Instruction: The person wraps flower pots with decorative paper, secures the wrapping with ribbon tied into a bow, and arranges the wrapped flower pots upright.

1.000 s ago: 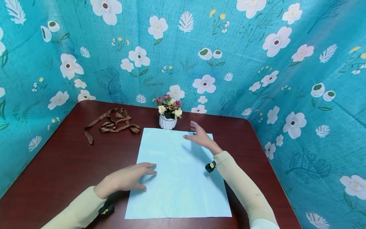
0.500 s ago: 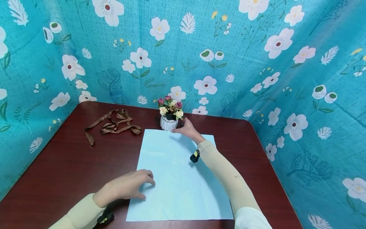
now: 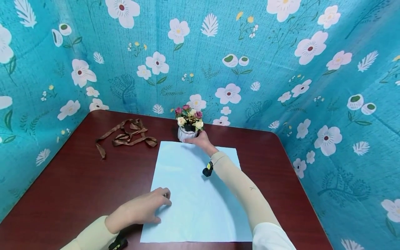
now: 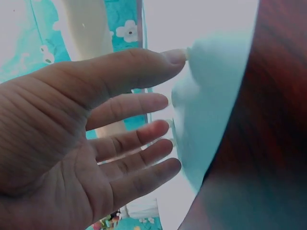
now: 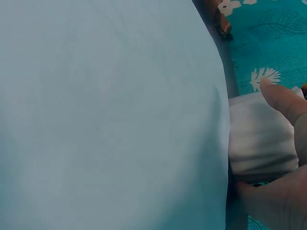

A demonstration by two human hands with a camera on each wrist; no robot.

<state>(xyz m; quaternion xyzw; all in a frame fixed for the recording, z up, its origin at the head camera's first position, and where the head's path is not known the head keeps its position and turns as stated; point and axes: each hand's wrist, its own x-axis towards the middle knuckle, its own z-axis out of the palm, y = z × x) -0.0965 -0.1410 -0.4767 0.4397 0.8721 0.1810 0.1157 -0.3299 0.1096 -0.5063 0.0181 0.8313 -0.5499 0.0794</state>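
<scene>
A small white ribbed flower pot (image 3: 184, 134) with artificial purple and cream roses (image 3: 189, 116) stands at the far edge of a light blue sheet (image 3: 193, 194). My right hand (image 3: 201, 139) grips this pot from its right side; in the right wrist view, thumb and fingers (image 5: 283, 101) lie around the white pot (image 5: 261, 136). Low over the sheet's left edge is my left hand (image 3: 145, 206), holding nothing. In the left wrist view its fingers (image 4: 139, 143) are loosely bent, with the tips close to the sheet (image 4: 218, 91); whether they touch it is unclear.
A brown ribbon (image 3: 129, 135) lies loosely looped at the table's back left. The dark red-brown table (image 3: 78, 173) extends around the sheet. Behind and beside it hangs a blue floral curtain (image 3: 131, 52).
My right hand has moved left and away from me, from above the sheet to the pot, and now grips it. The left hand has shifted slightly toward me with its fingers bending more.
</scene>
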